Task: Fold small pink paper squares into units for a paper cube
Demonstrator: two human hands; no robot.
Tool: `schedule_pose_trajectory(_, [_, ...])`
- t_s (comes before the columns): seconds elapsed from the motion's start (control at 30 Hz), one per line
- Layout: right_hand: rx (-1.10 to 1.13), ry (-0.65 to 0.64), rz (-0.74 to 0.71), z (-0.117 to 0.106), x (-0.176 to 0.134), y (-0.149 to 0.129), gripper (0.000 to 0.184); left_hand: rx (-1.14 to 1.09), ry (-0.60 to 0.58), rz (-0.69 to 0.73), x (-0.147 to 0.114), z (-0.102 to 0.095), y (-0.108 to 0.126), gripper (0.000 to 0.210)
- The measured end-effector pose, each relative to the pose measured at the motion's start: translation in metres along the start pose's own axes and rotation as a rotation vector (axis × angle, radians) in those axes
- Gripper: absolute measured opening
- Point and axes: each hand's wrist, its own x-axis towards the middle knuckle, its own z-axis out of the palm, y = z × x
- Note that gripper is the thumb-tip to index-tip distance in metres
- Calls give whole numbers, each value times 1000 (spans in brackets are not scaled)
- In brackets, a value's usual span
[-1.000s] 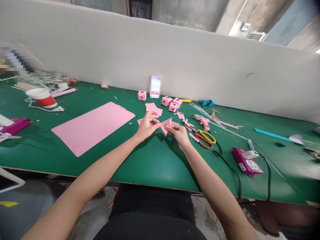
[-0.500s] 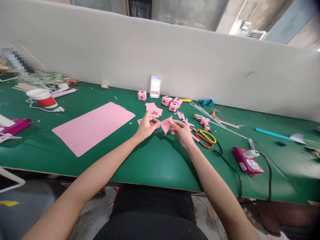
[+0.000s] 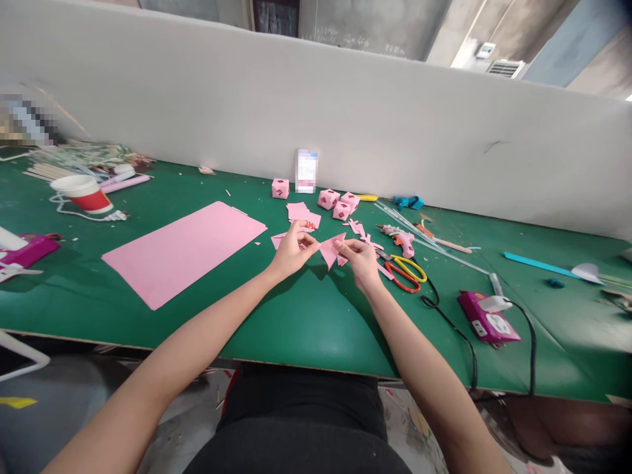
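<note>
Between my hands, just above the green table, is a small folded piece of pink paper [image 3: 330, 251] with pointed corners. My left hand [image 3: 293, 251] pinches its left corner between thumb and fingertips. On the other side, my right hand [image 3: 362, 262] grips it by the right edge, thumb in front. Pink paper squares [image 3: 302, 212] lie beyond my left hand, partly hidden by it. Narrow pink paper scraps [image 3: 359, 228] are strewn behind my right hand. Scissors [image 3: 409, 271] with red and yellow handles rest just right of that hand.
A large pink sheet [image 3: 185, 253] lies at left. Pink paper cubes [image 3: 280, 189] and a phone [image 3: 307, 171] stand near the white partition. To the right are a glue gun [image 3: 403, 241] and a purple power socket [image 3: 488, 318] with its cord. A paper cup [image 3: 83, 194] stands far left.
The folded pink paper has shifted slightly to the right and tilted between my fingers. My left fingertips have moved a little right with it; my right hand stays nearly in place.
</note>
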Motion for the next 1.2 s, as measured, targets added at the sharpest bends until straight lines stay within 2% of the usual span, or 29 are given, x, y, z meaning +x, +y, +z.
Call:
schedule_pose_trajectory(0.2, [21,-27,50,0,0,-2,39,0,0,-2,0,-1,-1,48])
schedule_pose_trajectory(0.37, [135,-57,39,-2,-1,-10,43,-17,2,-3,0,-1,0,47])
schedule_pose_trajectory(0.6, [146,-4,38,-1,-1,-18,40,-29,-9,-18,-2,0,2,48])
schedule_pose_trajectory(0.87, [172,14,34,1,0,-16,38,0,-11,3,-1,1,4,46])
schedule_pose_trajectory(1.2, [134,113,-16,5,0,-13,36,-1,-9,-9,-1,3,4,48])
